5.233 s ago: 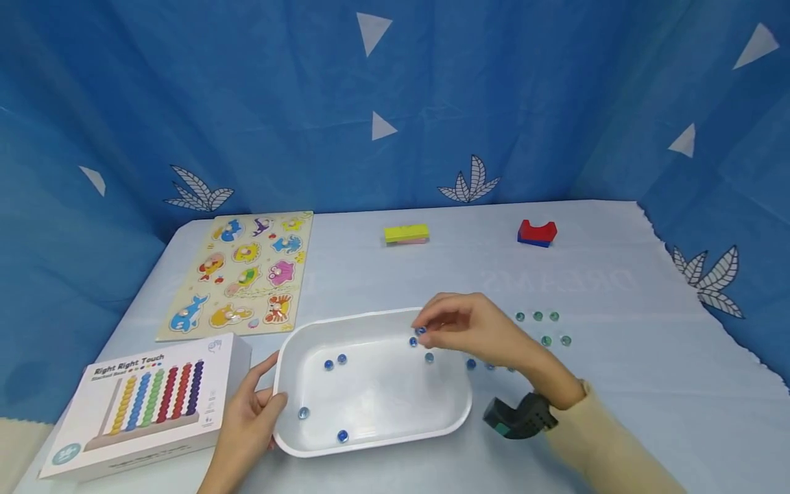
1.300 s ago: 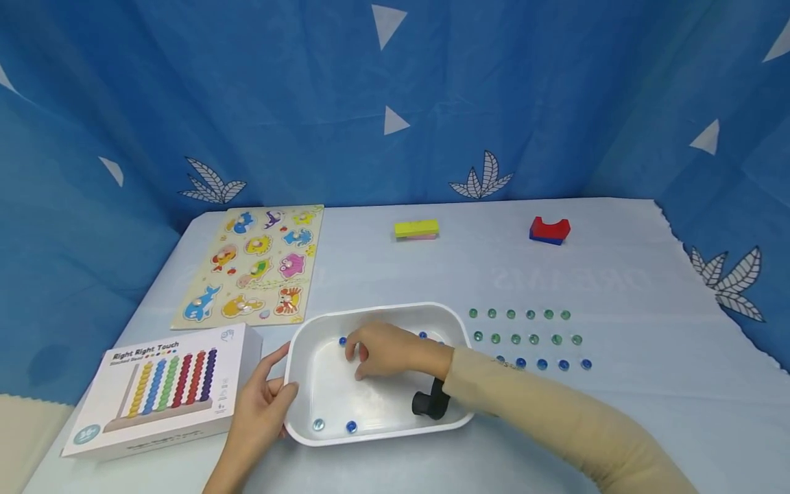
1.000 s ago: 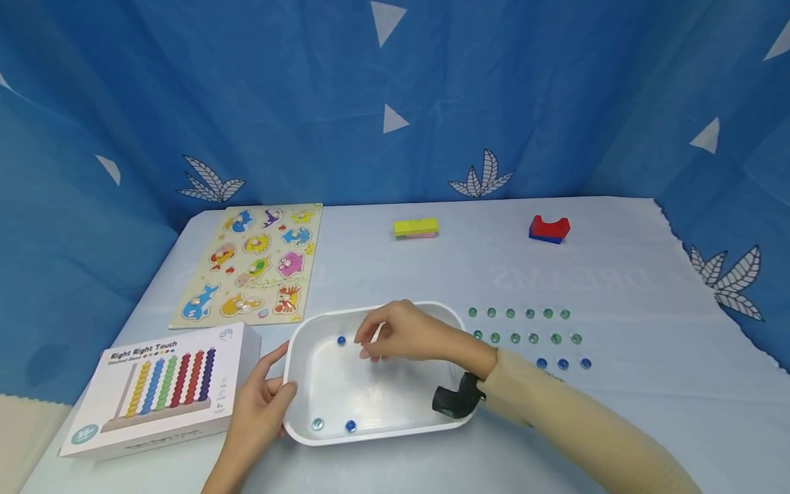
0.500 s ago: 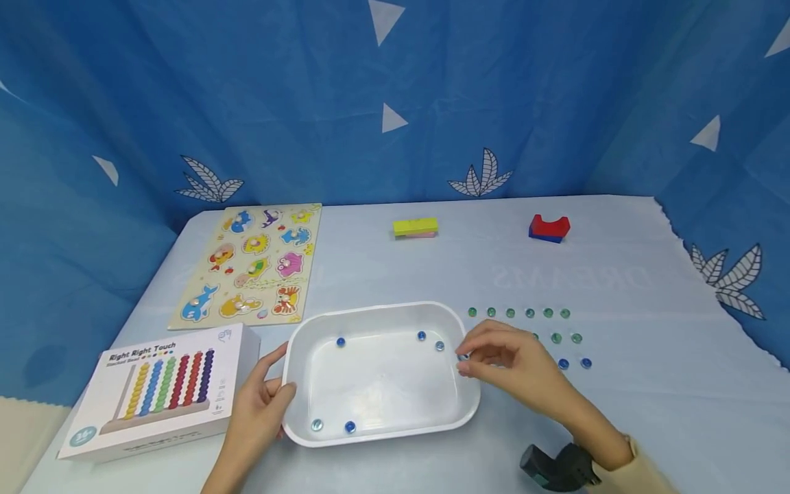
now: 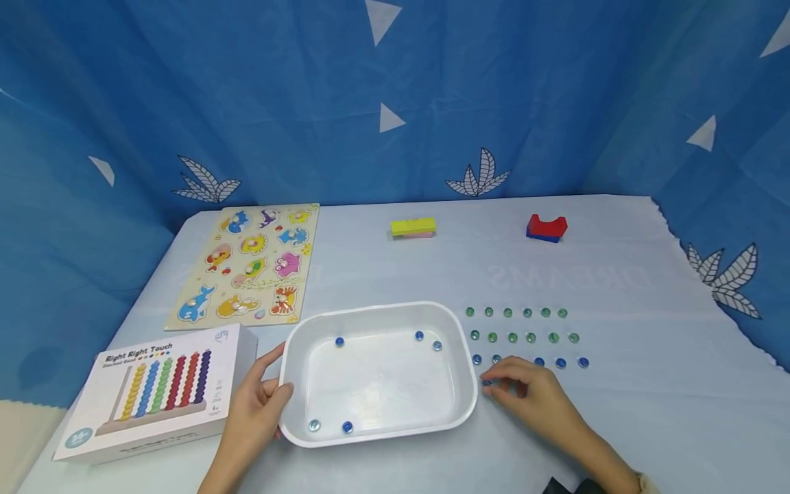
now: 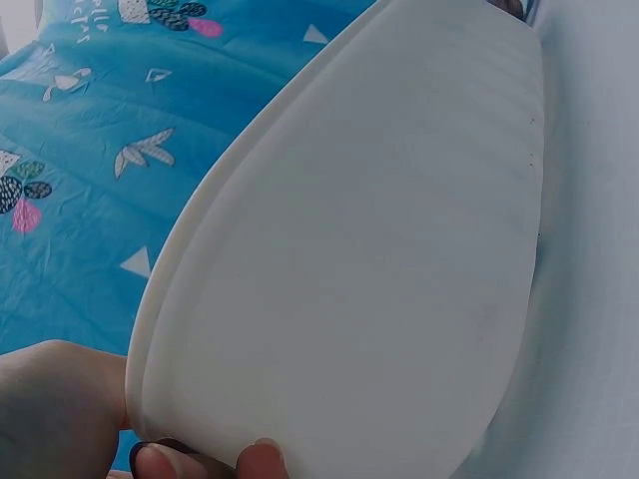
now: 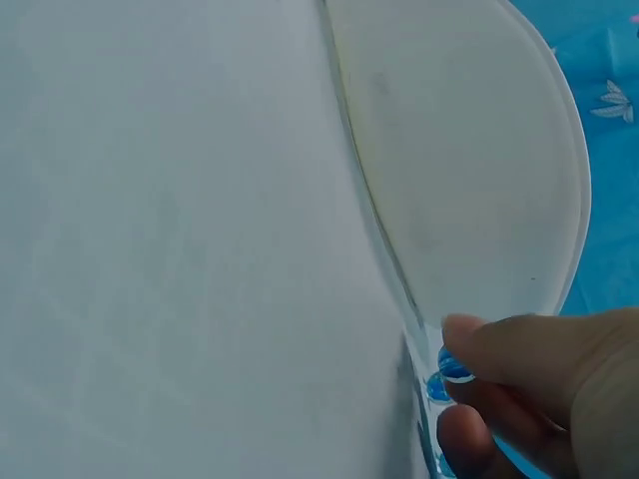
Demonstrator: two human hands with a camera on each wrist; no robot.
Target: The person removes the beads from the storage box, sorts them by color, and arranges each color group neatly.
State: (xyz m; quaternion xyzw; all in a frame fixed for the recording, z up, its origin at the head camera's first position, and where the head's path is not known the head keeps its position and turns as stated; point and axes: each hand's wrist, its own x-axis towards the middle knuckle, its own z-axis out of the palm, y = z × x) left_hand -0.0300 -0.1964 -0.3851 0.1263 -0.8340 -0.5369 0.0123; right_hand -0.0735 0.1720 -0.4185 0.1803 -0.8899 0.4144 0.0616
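A white oval-ended tray (image 5: 382,433) stands mid-table, with several flat glass marbles inside, among them a blue marble (image 5: 348,427) and a paler one (image 5: 314,425). My left hand (image 5: 256,401) grips the tray's left end, thumb at the rim; the left wrist view shows fingertips (image 6: 262,461) against the outer wall. Just right of the tray, my right hand (image 5: 537,394) pinches a blue flat glass marble (image 7: 457,364) between thumb and fingers, low at the tabletop. Beyond that hand runs a row of blue marbles (image 5: 560,363), partly hidden by it.
Two rows of green marbles (image 5: 512,337) lie behind the blue row. A boxed bead toy (image 5: 154,398) and a sea-animal peg puzzle (image 5: 247,267) lie at left. Yellow (image 5: 413,226) and red (image 5: 548,226) blocks sit at the back, before a blue curtain (image 5: 278,103).
My right hand has taken a blue marble from the tray's left part and carried it right, over the rim and down to the table. My left hand stays on the tray.
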